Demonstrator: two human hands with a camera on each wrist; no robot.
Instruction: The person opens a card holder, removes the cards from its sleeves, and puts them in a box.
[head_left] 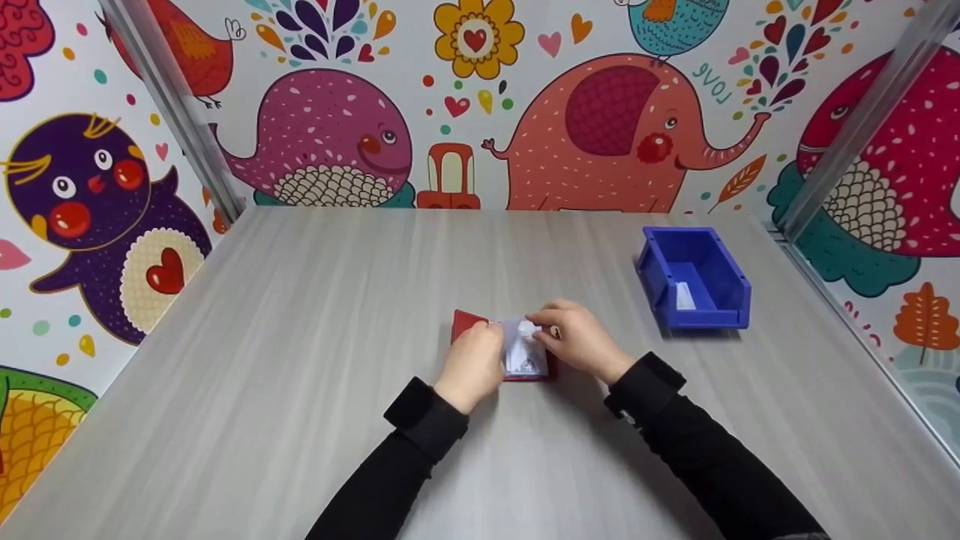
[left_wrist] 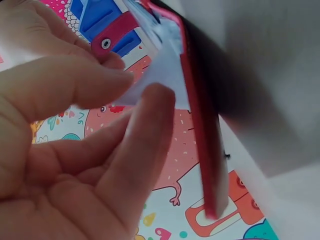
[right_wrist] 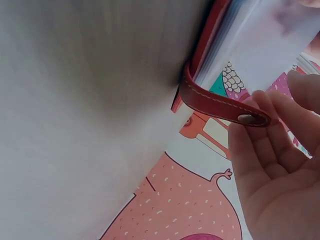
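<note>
A small red card holder (head_left: 466, 324) with clear plastic sleeves (head_left: 525, 360) stands spread on the table between both hands. One sleeve (right_wrist: 262, 45) is lifted away from the others. My left hand (head_left: 474, 360), by the holder's left cover, pinches the raised sleeve with thumb and forefinger. My right hand (head_left: 581, 337) is at the other side, its fingertips right at the sleeve's lower corner. In the right wrist view a gap shows between its thumb and forefinger. The holder's red strap (right_wrist: 215, 103), with a metal snap, crosses in front of those fingers.
A blue open-front bin (head_left: 697, 277) stands on the table (head_left: 337, 300) to the right, behind the right hand, with a small white piece (head_left: 684, 296) inside. Walls printed with cartoon animals (head_left: 600, 127) border the table at the back and sides.
</note>
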